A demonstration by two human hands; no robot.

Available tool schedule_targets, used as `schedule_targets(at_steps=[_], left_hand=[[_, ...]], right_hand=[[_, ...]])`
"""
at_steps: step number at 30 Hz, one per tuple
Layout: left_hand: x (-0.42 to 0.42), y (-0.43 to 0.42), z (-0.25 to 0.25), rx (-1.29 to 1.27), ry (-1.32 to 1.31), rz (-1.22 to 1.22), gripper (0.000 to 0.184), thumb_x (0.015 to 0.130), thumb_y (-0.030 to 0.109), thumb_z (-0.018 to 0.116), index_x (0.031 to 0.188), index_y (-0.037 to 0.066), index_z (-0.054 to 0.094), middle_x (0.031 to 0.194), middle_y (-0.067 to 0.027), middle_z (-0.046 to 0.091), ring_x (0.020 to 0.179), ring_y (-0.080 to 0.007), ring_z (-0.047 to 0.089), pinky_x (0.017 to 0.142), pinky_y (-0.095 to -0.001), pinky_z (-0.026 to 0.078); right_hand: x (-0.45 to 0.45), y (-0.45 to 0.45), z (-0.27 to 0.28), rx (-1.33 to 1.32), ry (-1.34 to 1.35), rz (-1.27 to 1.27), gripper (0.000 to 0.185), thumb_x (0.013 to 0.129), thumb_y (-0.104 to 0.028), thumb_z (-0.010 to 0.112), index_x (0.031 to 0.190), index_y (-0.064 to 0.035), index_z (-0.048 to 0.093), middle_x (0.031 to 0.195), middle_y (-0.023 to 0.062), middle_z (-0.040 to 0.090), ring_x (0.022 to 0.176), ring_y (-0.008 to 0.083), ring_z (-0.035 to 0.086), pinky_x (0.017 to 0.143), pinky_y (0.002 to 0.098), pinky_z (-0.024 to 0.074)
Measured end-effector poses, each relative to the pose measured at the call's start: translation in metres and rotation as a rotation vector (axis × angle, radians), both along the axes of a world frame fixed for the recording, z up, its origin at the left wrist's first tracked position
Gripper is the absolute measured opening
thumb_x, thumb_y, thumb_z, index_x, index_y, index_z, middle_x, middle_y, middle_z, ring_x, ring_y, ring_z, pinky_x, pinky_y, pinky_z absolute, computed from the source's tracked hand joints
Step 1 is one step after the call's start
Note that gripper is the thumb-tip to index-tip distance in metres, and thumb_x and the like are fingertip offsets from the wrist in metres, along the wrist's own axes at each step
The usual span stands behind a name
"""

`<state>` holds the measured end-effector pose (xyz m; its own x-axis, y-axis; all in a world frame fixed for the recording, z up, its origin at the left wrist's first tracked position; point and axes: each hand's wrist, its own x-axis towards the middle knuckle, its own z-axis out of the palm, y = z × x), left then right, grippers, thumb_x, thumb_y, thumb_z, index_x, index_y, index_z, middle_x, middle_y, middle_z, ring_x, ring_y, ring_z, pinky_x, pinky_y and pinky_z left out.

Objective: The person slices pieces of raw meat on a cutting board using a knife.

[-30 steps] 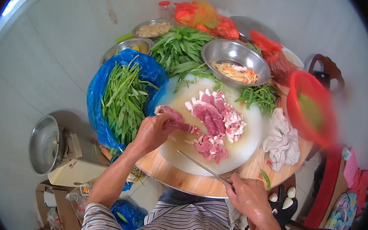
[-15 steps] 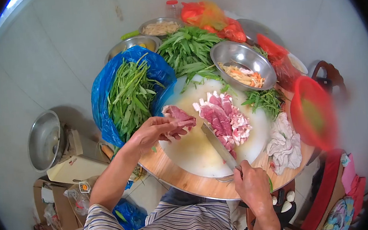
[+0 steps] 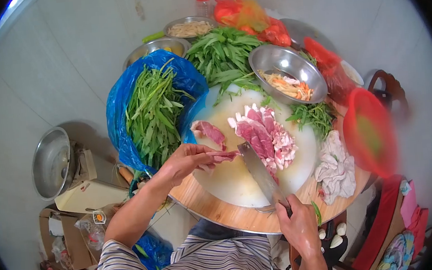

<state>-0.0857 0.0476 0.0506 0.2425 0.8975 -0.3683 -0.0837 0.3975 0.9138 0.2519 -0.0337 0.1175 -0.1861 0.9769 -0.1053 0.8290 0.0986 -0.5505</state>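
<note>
Pinched in my left hand is a thin strip of raw meat, held over the left part of the round white cutting board. My right hand grips the handle of a knife, its blade slanting up and left with the tip near the strip. A separate piece of meat lies on the board just above my left hand. Right of the blade sits a pile of sliced meat, and the blade covers part of its lower edge.
Left of the board is a blue bag of leafy greens. Behind it lie more greens and a steel bowl with shredded food. A crumpled cloth and a red basket are at the right, on or beside the wooden table.
The knife has moved from below the meat to beside the pile. One meat piece now lies on the board, and my left hand holds a thinner strip. The small lower heap is no longer separate.
</note>
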Motion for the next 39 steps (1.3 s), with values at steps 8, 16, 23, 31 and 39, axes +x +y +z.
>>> schedule_targets(at_steps=[8,16,23,31,39], left_hand=[[0.004,-0.008,-0.003,0.235,0.455,0.005,0.045,0.098,0.006,0.072,0.138,-0.01,0.06,0.108,-0.0141,0.078,0.096,-0.0178,0.075,0.086,-0.0356,0.06],[0.005,-0.008,-0.006,0.225,0.338,0.029,0.037,0.104,0.009,0.07,0.135,-0.01,0.061,0.117,-0.0157,0.078,0.095,-0.0181,0.076,0.09,-0.0337,0.062],[0.007,0.0,-0.011,0.224,0.036,0.119,0.03,0.108,0.011,0.072,0.132,-0.005,0.065,0.121,-0.0118,0.078,0.109,-0.016,0.075,0.099,-0.0303,0.06],[0.017,-0.022,0.021,0.887,0.748,-0.299,0.04,0.095,0.001,0.072,0.135,0.001,0.068,0.129,-0.0093,0.075,0.116,-0.0223,0.071,0.102,-0.0346,0.058],[0.01,-0.058,-0.02,1.348,1.076,-0.514,0.059,0.089,0.017,0.067,0.146,0.003,0.063,0.143,-0.0087,0.07,0.126,-0.0269,0.064,0.105,-0.0435,0.051]], right_hand=[[0.0,-0.007,-0.005,-0.009,0.065,0.098,0.022,0.102,-0.019,0.07,0.097,0.0012,0.065,0.072,0.0253,0.071,0.07,0.0481,0.072,0.069,0.0566,0.0563],[-0.01,0.003,-0.013,-0.023,-0.043,0.165,0.023,0.104,-0.022,0.067,0.099,0.0004,0.066,0.071,0.0253,0.071,0.07,0.0484,0.072,0.07,0.0585,0.0567],[-0.015,0.015,-0.022,0.024,0.035,0.083,0.023,0.103,-0.022,0.068,0.099,0.0009,0.066,0.075,0.0268,0.072,0.075,0.0493,0.073,0.073,0.0587,0.0567],[-0.001,0.018,-0.017,0.024,0.096,-0.007,0.025,0.099,-0.017,0.073,0.091,0.0053,0.065,0.077,0.0299,0.069,0.074,0.0504,0.069,0.065,0.0519,0.0526],[-0.005,0.01,-0.002,-0.046,0.073,-0.017,0.027,0.1,-0.019,0.074,0.09,0.0044,0.064,0.074,0.0284,0.067,0.07,0.0479,0.07,0.063,0.0493,0.0518]])
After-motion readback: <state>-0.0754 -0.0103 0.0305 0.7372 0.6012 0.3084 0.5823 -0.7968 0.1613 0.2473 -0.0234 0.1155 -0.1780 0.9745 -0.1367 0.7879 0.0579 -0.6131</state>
